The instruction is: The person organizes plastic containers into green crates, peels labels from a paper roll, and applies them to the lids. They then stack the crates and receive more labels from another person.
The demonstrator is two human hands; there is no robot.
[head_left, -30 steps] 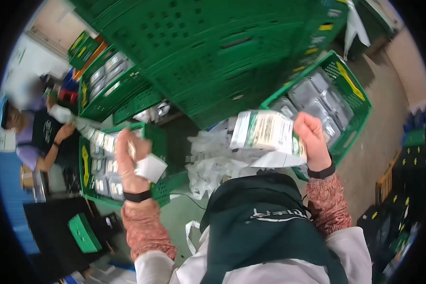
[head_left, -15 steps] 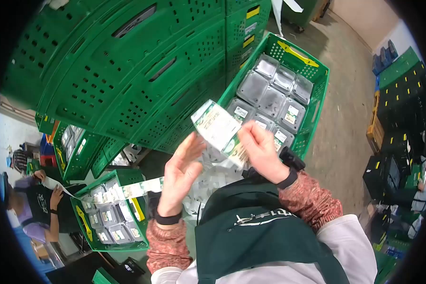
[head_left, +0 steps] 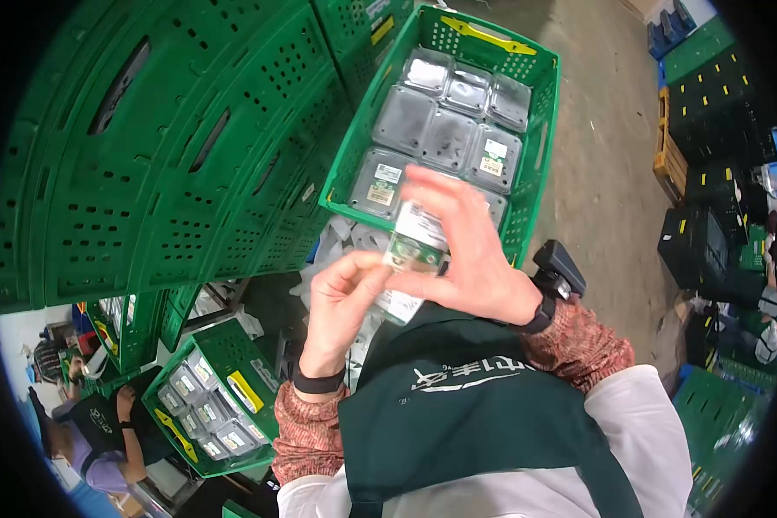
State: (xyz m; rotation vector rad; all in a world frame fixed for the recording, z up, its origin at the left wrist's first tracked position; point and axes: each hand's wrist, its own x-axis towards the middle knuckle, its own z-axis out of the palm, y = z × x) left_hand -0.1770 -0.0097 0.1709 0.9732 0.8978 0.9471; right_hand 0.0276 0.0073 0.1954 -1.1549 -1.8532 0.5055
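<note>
A short strip of printed labels, white and green with a glossy surface, hangs in front of my apron. My left hand pinches its left edge between thumb and fingertips. Across the strip's right side reaches my right hand, thumb and blurred fingers apart; its fingertips overlap the strip's upper end. Just beyond the hands stands a green crate of clear-lidded plastic containers. Some lids, such as that on a nearer container, carry white and green labels.
Tall stacked green crates rise on my left. Another green crate of labelled containers stands at lower left, beside a person in a dark apron. Crumpled pale paper lies below my hands. Black crates stand at far right.
My right hand has gone from gripping the strip to spread fingers across it. My left hand has closed on the strip's edge. The view has shifted, and the co-worker's long label strip no longer shows.
</note>
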